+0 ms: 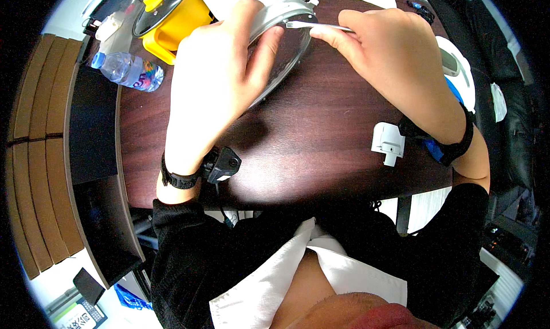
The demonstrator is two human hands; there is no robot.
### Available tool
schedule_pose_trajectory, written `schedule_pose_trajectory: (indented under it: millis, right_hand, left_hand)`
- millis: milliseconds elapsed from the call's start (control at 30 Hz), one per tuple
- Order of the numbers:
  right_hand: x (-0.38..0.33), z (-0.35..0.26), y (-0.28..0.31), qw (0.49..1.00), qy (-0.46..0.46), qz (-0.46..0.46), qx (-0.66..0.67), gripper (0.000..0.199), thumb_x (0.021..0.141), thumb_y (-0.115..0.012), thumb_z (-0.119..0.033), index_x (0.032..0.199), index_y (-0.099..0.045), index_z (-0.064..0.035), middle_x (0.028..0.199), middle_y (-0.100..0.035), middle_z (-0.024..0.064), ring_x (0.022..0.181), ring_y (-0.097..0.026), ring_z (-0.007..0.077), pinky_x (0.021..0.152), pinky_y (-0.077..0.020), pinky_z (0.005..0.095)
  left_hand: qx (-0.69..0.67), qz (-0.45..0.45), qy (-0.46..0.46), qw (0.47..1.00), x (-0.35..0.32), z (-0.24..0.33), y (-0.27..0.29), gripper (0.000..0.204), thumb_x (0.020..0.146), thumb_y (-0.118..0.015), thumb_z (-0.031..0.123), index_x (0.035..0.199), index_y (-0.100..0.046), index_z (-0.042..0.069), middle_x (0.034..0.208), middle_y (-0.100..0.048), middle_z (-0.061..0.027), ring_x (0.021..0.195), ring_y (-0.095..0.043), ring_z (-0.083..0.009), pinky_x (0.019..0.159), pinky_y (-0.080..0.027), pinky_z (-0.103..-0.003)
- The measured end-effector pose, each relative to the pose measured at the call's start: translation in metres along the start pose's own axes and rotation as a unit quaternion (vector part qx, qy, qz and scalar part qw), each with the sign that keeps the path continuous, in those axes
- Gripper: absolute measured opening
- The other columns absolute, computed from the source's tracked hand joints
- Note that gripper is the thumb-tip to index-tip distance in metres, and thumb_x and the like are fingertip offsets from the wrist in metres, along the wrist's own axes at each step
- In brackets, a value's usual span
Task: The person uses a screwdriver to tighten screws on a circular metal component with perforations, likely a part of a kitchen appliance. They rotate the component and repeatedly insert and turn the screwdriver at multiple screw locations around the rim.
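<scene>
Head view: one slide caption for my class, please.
Left hand holds a clear piece with a white rim; right hand, a slim tool.

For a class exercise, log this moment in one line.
left hand: holds clear round part; right hand: holds slim tool near it; table: plastic bottle

The brown counter (321,122) bears a bottle (132,72) by its left edge, a yellow pot (193,18) toward its far-left corner, and a white plastic piece (388,140) toward its near-right.

Strong light bleaches the left hand (212,71) nearly white; a glare patch shines on the worktop (321,122) left of lower centre, below a soft shadow. Black corners ring the view; brown panels (41,157) bow at far left.
</scene>
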State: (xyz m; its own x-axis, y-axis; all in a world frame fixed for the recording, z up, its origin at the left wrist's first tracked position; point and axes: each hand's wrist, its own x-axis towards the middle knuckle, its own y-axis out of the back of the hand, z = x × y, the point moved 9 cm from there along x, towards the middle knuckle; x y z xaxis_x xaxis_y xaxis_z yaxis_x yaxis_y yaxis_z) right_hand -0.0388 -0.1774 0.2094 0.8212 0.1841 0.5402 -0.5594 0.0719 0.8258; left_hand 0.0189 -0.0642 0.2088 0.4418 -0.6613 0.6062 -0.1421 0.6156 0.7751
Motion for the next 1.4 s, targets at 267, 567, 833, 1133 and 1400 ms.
schedule_pose_trajectory:
  millis: [267, 567, 833, 1133, 1400]
  right_hand:
    - [0.011, -0.015, 0.017, 0.993, 0.037, 0.012, -0.108, 0.040, 0.084, -0.064, -0.041, 0.064, -0.061, -0.0070, 0.051, -0.054, 0.0067, 0.046, -0.054, 0.0202, 0.051, -0.0429, 0.0306]
    - [0.021, -0.035, 0.031, 0.980, 0.075, 0.099, -0.158, 0.026, 0.072, -0.064, -0.029, 0.059, -0.061, -0.0069, 0.052, -0.056, 0.0055, 0.050, -0.056, 0.0181, 0.051, -0.0450, 0.0293]
    - [0.029, -0.042, 0.041, 0.975, 0.092, 0.115, -0.164, 0.012, 0.065, -0.065, -0.016, 0.058, -0.062, -0.0069, 0.053, -0.059, 0.0061, 0.052, -0.058, 0.0175, 0.046, -0.0454, 0.0296]
    - [0.044, 0.005, -0.012, 0.982, 0.016, -0.039, 0.186, 0.035, 0.088, -0.065, -0.031, 0.070, -0.070, -0.0010, 0.060, -0.064, 0.0093, 0.053, -0.058, 0.0178, 0.056, -0.0480, 0.0282]
    - [0.020, 0.024, -0.086, 0.775, -0.225, -0.332, 0.489, 0.024, 0.087, -0.062, -0.025, 0.077, -0.067, -0.0032, 0.061, -0.060, 0.0065, 0.050, -0.053, 0.0163, 0.051, -0.0431, 0.0280]
  left_hand:
    - [0.017, 0.000, -0.002, 1.000, -0.001, -0.002, 0.000, 0.024, 0.087, -0.065, 0.026, 0.096, -0.058, 0.005, 0.061, -0.059, -0.0170, 0.056, -0.061, -0.0336, 0.053, -0.047, -0.041]
    - [0.042, 0.033, 0.008, 0.999, -0.002, -0.009, 0.002, 0.024, 0.087, -0.066, 0.023, 0.094, -0.057, 0.002, 0.062, -0.058, -0.0170, 0.054, -0.058, -0.0321, 0.053, -0.045, -0.040]
    - [0.038, 0.042, 0.029, 0.998, -0.002, -0.010, 0.003, 0.020, 0.086, -0.064, 0.018, 0.084, -0.051, 0.003, 0.059, -0.057, -0.0200, 0.057, -0.061, -0.0386, 0.052, -0.048, -0.045]
    - [0.042, 0.052, 0.028, 0.997, -0.003, -0.017, 0.005, 0.020, 0.086, -0.063, 0.018, 0.083, -0.051, 0.002, 0.058, -0.057, -0.0201, 0.057, -0.061, -0.0387, 0.052, -0.048, -0.046]
    - [0.044, 0.045, 0.034, 0.997, -0.002, -0.013, 0.003, 0.020, 0.086, -0.064, 0.018, 0.082, -0.051, 0.003, 0.057, -0.056, -0.0192, 0.055, -0.061, -0.0374, 0.051, -0.048, -0.044]
